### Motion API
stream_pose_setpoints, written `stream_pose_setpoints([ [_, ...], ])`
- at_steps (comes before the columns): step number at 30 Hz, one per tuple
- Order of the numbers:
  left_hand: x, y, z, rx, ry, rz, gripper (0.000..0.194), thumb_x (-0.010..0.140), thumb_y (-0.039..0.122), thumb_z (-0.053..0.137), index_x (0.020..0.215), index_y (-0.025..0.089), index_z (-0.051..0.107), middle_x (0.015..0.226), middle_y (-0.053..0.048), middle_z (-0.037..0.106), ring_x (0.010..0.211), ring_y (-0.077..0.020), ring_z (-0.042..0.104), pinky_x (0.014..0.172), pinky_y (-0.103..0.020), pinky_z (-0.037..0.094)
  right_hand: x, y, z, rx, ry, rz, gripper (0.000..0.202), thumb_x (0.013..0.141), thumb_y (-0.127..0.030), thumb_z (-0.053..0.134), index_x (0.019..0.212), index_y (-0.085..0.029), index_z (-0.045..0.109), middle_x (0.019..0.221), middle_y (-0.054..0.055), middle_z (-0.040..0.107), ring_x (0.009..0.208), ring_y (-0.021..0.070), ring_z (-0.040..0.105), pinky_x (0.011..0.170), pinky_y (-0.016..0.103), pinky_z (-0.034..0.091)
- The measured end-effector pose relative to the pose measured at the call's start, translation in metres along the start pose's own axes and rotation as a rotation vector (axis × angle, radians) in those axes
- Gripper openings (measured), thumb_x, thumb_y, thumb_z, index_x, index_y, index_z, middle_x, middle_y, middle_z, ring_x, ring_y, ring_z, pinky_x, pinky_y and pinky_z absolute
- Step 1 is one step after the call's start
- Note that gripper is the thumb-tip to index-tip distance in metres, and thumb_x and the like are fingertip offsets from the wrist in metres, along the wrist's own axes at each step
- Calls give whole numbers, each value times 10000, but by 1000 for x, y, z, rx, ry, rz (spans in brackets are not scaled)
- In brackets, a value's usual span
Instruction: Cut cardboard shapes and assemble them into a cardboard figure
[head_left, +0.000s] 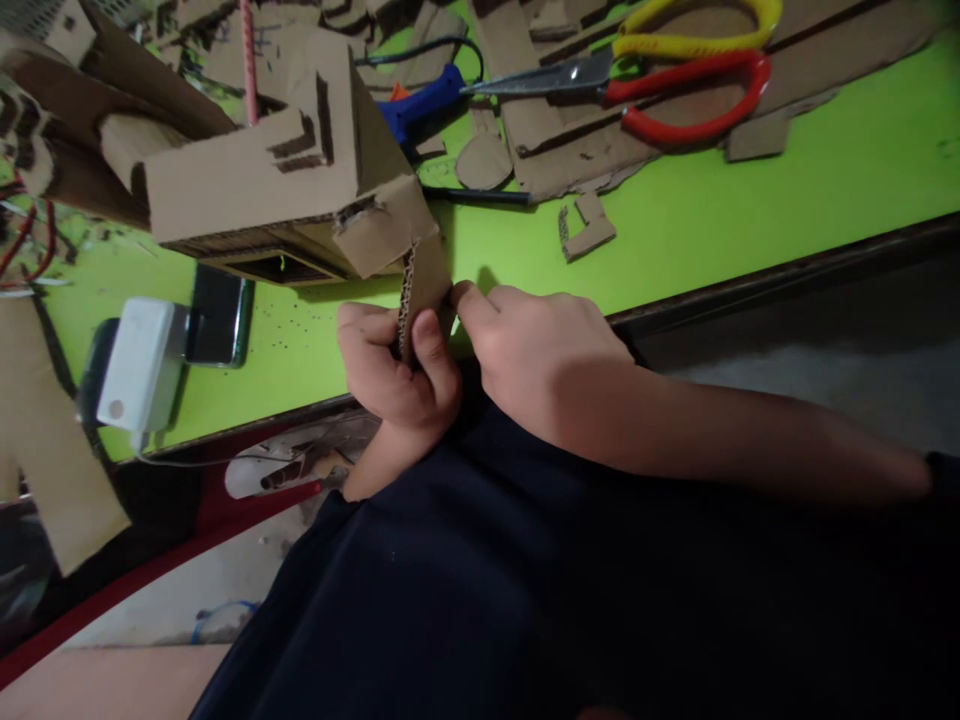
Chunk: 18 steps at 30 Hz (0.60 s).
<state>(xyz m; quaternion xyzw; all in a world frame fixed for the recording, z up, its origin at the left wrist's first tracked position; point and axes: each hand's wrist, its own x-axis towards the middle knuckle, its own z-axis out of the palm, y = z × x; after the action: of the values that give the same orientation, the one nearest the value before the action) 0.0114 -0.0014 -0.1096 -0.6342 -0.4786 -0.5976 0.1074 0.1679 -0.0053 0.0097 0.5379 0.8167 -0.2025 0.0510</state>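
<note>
My left hand (401, 370) is closed around a small cardboard piece (429, 265), thumb on its face and fingers behind. The piece stands on edge, its corrugated side showing. At its right edge my right hand (551, 365) is closed, thumb and finger pinched together. What lies between those fingertips is hidden. Just beyond my hands sits a cardboard box structure (255, 175) with a rectangular opening in its near side and stepped layers on top. A cardboard flap (375, 235) at the box's corner overlaps the held piece; I cannot tell whether the two are joined.
Scissors (585, 75) with red and yellow handles lie across cardboard strips on the green table (862, 170). Near them are a blue tool (427, 105), a black rod (480, 196) and a cardboard scrap (589, 228). A white charger (142, 365) and a phone (217, 318) are at the left.
</note>
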Motion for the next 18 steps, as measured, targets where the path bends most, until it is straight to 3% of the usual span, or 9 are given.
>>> stream_pose_setpoints([
  [3, 0, -1, -3, -71, -28, -48, 339, 1204, 538, 641, 1030, 277, 513, 939, -6, 513, 853, -203, 576, 761, -399, 479, -7, 7, 2, -74, 82, 18, 566, 1212, -186, 341, 1695, -152, 633, 1280, 192, 832, 929, 258, 799, 713, 357, 373],
  [8, -4, 1, -14, -47, -233, -215, 296, 1125, 532, 715, 1086, 254, 618, 907, 14, 563, 758, -152, 563, 712, -348, 446, -21, 22, 12, -221, 369, -1, 681, 1251, -192, 156, 1712, -80, 643, 1204, 189, 809, 927, 279, 793, 698, 414, 267],
  [12, -7, 0, -17, 30, -256, -289, 350, 1101, 578, 766, 1021, 246, 688, 869, 15, 584, 772, -165, 639, 761, -351, 490, -23, 20, 16, -227, 383, -32, 620, 1241, -244, 252, 1682, -116, 668, 1114, 168, 792, 881, 260, 751, 699, 390, 293],
  [18, -19, -11, -17, 172, -111, -206, 427, 1057, 648, 831, 1056, 232, 734, 851, 7, 588, 763, -204, 627, 750, -374, 431, -26, 16, 16, -220, 323, -59, 600, 1186, -249, 374, 1702, -120, 653, 1103, 166, 803, 796, 236, 694, 657, 381, 298],
])
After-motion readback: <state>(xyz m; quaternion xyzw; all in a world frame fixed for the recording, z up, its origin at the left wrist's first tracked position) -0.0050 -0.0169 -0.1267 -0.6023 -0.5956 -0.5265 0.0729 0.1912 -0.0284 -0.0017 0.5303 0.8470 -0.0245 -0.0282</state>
